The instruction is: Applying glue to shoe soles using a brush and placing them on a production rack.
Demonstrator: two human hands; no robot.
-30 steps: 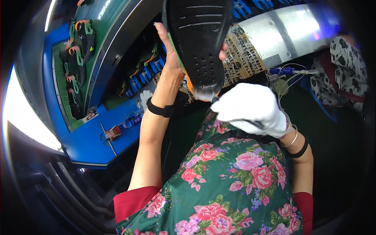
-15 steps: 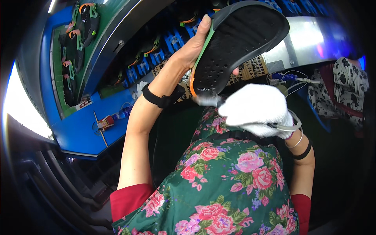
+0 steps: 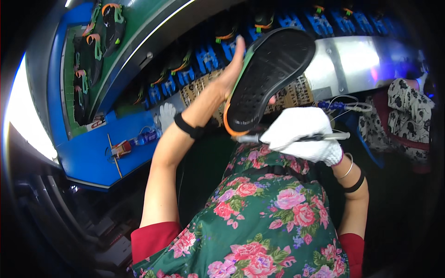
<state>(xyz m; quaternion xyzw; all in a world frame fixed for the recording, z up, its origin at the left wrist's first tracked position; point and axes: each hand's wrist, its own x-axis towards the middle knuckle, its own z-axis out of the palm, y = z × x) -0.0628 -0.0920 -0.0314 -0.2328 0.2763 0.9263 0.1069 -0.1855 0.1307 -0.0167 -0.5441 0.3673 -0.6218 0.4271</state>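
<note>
My bare left hand (image 3: 229,81) grips a black shoe (image 3: 273,69) from its left side, the thumb stretched upward. The other fingers go behind it, with one fingertip showing at the right edge. The shoe's black underside faces me, dotted with small holes; its rim is green along the left and orange at the low end. My right hand (image 3: 301,132), in a white knit glove, is closed around a slim brush-like tool (image 3: 336,136). The tool's pale tip is at the shoe's orange end; whether it touches, I cannot tell.
Several shoes on blue holders (image 3: 206,58) line the far side. More shoes (image 3: 95,46) sit on a green surface at upper left. A blue table (image 3: 88,162) holds a bottle (image 3: 147,136); a white glove (image 3: 167,115) lies nearby. Patterned cloth (image 3: 403,104) is at right.
The shoe has moved down and slightly left with my left hand. My right hand has turned, so the tool's handle now shows across the glove.
</note>
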